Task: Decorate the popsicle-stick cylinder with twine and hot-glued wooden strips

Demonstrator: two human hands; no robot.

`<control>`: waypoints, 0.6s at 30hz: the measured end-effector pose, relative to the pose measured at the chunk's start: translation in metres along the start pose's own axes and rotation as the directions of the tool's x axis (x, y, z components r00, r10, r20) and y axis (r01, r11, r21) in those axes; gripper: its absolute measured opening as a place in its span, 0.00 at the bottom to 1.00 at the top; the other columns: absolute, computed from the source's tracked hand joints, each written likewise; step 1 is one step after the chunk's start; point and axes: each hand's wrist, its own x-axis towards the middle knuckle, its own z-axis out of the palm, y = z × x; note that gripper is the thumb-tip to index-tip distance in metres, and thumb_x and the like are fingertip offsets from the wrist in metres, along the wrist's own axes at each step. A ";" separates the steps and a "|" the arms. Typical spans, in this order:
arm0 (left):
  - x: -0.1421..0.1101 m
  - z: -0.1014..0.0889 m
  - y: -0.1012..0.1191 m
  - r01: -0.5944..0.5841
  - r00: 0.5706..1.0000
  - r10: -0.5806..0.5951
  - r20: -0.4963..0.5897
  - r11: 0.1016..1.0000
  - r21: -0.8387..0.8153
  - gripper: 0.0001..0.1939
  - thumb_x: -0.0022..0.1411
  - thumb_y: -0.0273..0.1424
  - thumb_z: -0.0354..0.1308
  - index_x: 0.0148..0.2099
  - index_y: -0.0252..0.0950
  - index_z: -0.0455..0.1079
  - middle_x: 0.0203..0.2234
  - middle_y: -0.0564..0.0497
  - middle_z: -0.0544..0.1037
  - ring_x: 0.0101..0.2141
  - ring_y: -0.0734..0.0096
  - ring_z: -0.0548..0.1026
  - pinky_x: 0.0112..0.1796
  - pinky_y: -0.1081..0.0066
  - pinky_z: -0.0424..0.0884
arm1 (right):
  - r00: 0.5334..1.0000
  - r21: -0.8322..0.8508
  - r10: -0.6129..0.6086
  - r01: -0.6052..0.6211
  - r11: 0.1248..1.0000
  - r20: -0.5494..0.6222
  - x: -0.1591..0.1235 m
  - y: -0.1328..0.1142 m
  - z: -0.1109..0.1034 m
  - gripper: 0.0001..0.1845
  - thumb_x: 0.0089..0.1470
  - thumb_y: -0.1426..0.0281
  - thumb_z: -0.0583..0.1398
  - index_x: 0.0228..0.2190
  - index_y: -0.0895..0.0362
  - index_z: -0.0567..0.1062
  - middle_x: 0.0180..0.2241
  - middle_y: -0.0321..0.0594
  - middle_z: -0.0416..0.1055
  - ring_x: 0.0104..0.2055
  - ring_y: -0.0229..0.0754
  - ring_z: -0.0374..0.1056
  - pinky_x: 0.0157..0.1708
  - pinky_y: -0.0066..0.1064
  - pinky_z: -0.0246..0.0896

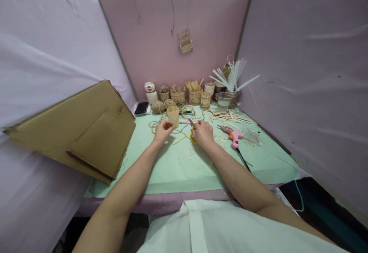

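Note:
My right hand (202, 134) is closed round a pair of scissors (192, 122), the metal blades pointing up and away to the left and the yellow handle showing below my fingers. My left hand (163, 132) has its fingers curled together in a pinch; whatever lies between the tips is too small to make out. Just beyond those fingertips stands a small pale wooden-strip cup (173, 115); I cannot tell whether they touch it. Loose twine (155, 124) curls around behind the left hand. A thin wood strip (180, 139) lies between the hands.
A pink glue gun (235, 136) lies right of my right hand, its cord running forward. Scattered wood strips (230, 115) and a clear cup (223, 101) are behind it. Stick-filled baskets (195, 96) line the back. Folded cardboard (94, 134) leans at left.

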 end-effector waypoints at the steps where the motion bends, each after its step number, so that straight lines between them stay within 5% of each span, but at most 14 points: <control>1: -0.002 0.002 0.000 -0.049 0.999 0.048 0.011 0.997 0.062 0.08 0.47 0.27 0.63 0.32 0.35 0.68 0.24 0.55 0.73 0.26 0.75 0.70 0.31 0.72 0.65 | 0.996 0.048 -0.077 0.079 0.996 -0.042 -0.001 -0.002 0.001 0.15 0.61 0.67 0.58 0.47 0.56 0.77 0.49 0.52 0.71 0.53 0.54 0.62 0.49 0.42 0.55; 5: -0.011 0.010 0.000 -0.164 0.984 0.146 0.099 0.963 0.213 0.07 0.50 0.27 0.61 0.34 0.36 0.68 0.25 0.54 0.75 0.28 0.73 0.71 0.33 0.72 0.66 | 0.936 0.178 -0.323 0.344 0.922 -0.138 -0.002 -0.011 0.007 0.12 0.60 0.66 0.60 0.45 0.53 0.77 0.50 0.47 0.72 0.54 0.51 0.62 0.53 0.42 0.50; 10: -0.018 0.017 0.000 -0.205 0.969 0.165 0.183 0.952 0.226 0.08 0.52 0.26 0.60 0.37 0.36 0.68 0.27 0.54 0.75 0.29 0.73 0.72 0.33 0.72 0.66 | 0.934 0.202 -0.310 0.343 0.917 -0.176 -0.001 -0.013 0.015 0.06 0.59 0.71 0.59 0.35 0.55 0.78 0.45 0.46 0.74 0.52 0.50 0.63 0.52 0.42 0.47; 13: -0.016 0.018 0.001 -0.133 0.977 0.109 0.183 0.983 0.126 0.09 0.51 0.29 0.63 0.35 0.35 0.67 0.26 0.54 0.74 0.29 0.74 0.71 0.33 0.72 0.66 | 0.948 0.325 -0.248 0.302 0.896 -0.200 0.002 -0.012 0.017 0.06 0.57 0.72 0.58 0.31 0.55 0.76 0.41 0.45 0.75 0.49 0.49 0.64 0.51 0.42 0.49; 15: -0.015 0.018 0.002 -0.022 0.982 0.020 0.190 1.000 0.006 0.12 0.49 0.31 0.65 0.35 0.35 0.67 0.26 0.55 0.73 0.28 0.74 0.70 0.32 0.72 0.65 | 0.969 0.522 -0.163 0.238 0.819 -0.187 0.006 -0.011 0.019 0.05 0.55 0.71 0.58 0.29 0.56 0.74 0.37 0.42 0.74 0.45 0.47 0.65 0.47 0.39 0.53; 18: -0.014 0.017 0.002 0.145 0.967 -0.110 0.229 0.980 -0.140 0.19 0.44 0.36 0.70 0.36 0.35 0.67 0.26 0.55 0.73 0.26 0.77 0.68 0.29 0.73 0.62 | 0.999 0.831 -0.035 0.045 0.555 -0.031 0.011 -0.010 0.024 0.05 0.51 0.67 0.59 0.26 0.55 0.71 0.30 0.36 0.71 0.35 0.41 0.65 0.39 0.33 0.57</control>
